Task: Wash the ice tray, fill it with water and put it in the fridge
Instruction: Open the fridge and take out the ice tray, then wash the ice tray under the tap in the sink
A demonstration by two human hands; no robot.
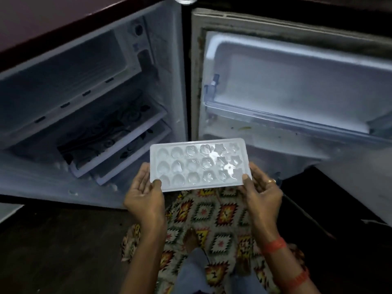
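My left hand (144, 194) pinches the tray (199, 164) at its near left corner, thumb on the rim and fingers underneath. My right hand (263, 187) pinches the near right corner the same way, with a ring (270, 181) on one finger and red bangles (273, 245) on the wrist. The tray is in the air between my hands, roughly level, and its moulded cells glint with water, most brightly toward the right end.

Beyond the tray stands the fridge (165, 60), wide open. Up and left of the tray is the freezer box (70, 66), and under that, just left of the tray, are two patterned shelves (110, 124). Beyond the tray to the right the door (297, 81) is swung fully out, its shelf (275, 117) just past the tray's far edge.

Below the tray lies a patterned rug (212, 215) with my bare foot (191, 240) on it. The dark floor (53, 240) spreads left of that.
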